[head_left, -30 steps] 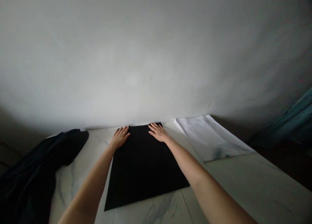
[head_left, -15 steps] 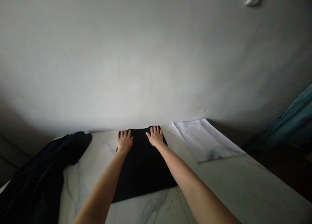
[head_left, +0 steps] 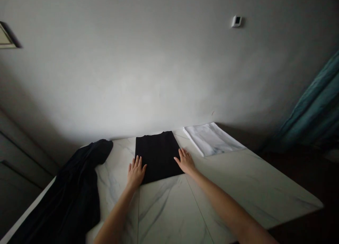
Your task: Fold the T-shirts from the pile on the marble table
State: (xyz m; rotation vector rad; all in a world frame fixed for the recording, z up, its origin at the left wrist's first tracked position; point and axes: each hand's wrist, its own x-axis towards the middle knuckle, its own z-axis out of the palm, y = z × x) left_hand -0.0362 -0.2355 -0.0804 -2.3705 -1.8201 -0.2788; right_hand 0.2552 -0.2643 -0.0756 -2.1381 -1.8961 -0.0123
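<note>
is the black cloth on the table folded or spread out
Folded, it appears: the black cloth lies as a compact straight-edged rectangle on the marble table, with the left hand and right hand flat at its near corners.

No text, label, brand or number can be read anywhere. The small white wall device (head_left: 236, 21) on the wall (head_left: 132, 77) has a dark display, but nothing on it is legible. The pale framed item (head_left: 6, 37) at far left is too dim and cut off to tell. The folded black cloth (head_left: 156, 155) shows no readable print.
</note>
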